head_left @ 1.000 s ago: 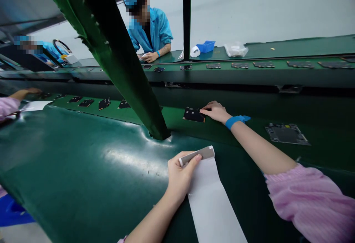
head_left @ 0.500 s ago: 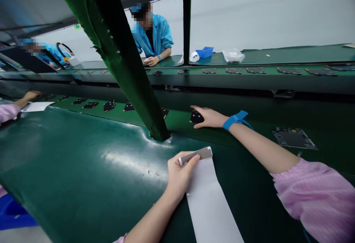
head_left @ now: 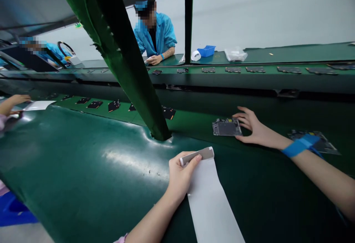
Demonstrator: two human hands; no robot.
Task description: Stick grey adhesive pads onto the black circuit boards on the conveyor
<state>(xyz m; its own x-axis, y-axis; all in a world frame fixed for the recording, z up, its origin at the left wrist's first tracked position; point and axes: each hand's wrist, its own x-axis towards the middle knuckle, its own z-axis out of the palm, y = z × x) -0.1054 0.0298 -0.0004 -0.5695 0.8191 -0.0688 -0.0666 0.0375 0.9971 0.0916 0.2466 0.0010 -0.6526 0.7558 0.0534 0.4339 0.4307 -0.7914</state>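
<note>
My left hand (head_left: 181,176) grips the folded top of a long white paper strip (head_left: 212,198), whose folded-over end shows a grey face. The thumb presses on that fold, and the strip hangs down out of view. Farther forward, my right hand (head_left: 255,128) has its thumb and fingers at the right edge of a circuit board (head_left: 226,128), low over the green belt or lying on it. This board's grey plate and a yellow spot face up. Another circuit board (head_left: 324,143) lies on the right, partly hidden by my blue wrist strap (head_left: 301,145).
A green post (head_left: 138,76) slants across the view. Several black boards (head_left: 113,105) line the belt on the left. Another person's hand (head_left: 16,100) is by a white sheet (head_left: 40,105). Across the line sits a person in blue (head_left: 163,32) near a blue bin (head_left: 206,51).
My right hand has drawn back to the right with the board, which now shows its grey plate face. The belt's boards have slid slightly right. My left hand has hardly moved.
</note>
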